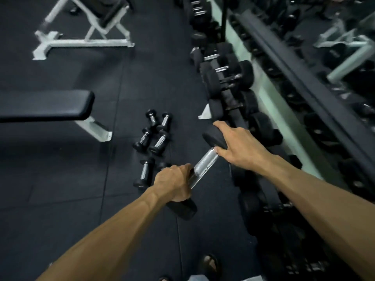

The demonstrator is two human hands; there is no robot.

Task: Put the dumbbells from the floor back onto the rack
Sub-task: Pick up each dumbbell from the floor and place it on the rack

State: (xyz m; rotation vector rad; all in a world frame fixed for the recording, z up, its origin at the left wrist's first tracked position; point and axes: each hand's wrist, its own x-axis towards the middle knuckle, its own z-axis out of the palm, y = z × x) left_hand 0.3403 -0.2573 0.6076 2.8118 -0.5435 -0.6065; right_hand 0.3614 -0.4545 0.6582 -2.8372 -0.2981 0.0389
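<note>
Both forearms are bare right up to the frame's edge — no sleeve, watch, band or glove shows on either. The left hand (175, 182) and the right hand (236, 148) carry no rings that can be made out. Tendons and veins stand out along the left forearm (113, 224), and the right forearm (316, 201) looks lean and smooth. Down at 6 o'clock a foot (210, 262) shows in a dark open sandal with the toes uncovered — beside it lies a patch of pale fabric (197, 278), too cropped to tell which garment.
</note>
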